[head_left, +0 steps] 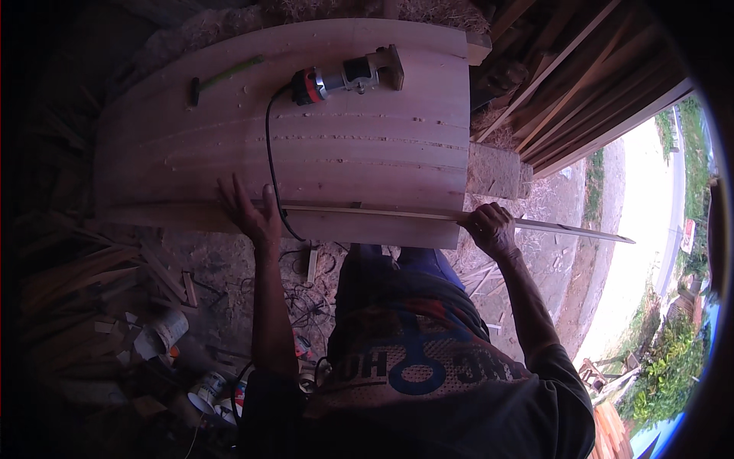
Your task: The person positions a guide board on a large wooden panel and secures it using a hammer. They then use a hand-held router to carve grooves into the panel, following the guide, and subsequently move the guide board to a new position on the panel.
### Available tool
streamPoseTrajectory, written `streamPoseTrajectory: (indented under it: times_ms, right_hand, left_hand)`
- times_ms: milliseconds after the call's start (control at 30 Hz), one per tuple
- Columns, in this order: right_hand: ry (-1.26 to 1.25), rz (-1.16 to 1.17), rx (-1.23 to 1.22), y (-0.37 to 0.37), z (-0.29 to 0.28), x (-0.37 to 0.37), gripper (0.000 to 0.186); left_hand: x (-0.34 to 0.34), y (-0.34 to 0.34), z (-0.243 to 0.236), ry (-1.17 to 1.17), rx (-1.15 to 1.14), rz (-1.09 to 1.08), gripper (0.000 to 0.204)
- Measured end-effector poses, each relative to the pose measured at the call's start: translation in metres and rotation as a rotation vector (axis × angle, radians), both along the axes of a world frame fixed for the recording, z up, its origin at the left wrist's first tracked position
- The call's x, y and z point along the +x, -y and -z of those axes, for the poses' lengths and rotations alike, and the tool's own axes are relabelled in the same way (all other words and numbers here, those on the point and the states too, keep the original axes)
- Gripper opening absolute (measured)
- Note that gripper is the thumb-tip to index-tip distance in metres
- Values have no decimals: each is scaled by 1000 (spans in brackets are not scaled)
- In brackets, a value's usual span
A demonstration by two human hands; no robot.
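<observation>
Wood strip (382, 211) long, thin, v. pale; R hand (492, 228) curled round it, L hand (258, 216) splayed, gripping nil.

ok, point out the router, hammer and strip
Router (357, 72): head view, dark middle of its body.
Hammer (229, 72): head view, middle of its green handle.
Strip (413, 214): head view, middle stretch of its length.

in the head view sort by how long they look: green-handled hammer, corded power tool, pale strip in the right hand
1. Pale strip, clearly longest
2. Corded power tool, body only, without its cord
3. Green-handled hammer, shortest
</observation>
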State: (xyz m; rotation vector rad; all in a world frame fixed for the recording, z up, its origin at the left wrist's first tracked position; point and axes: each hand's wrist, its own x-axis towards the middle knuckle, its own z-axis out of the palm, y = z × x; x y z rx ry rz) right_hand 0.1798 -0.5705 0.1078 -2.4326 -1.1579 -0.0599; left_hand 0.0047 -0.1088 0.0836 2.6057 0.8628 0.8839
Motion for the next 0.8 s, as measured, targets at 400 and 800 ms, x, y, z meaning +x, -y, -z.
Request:
streamPoseTrajectory:
  times_ms: [400, 800]
  right_hand:
    - [-73, -368, 128, -174, -79, 21, 25]
    - [253, -426, -105, -620, -3, 133, 51]
  left_hand:
    - [36, 88, -9, -397, -83, 705, 24]
    - [14, 121, 75, 121, -121, 605, 29]
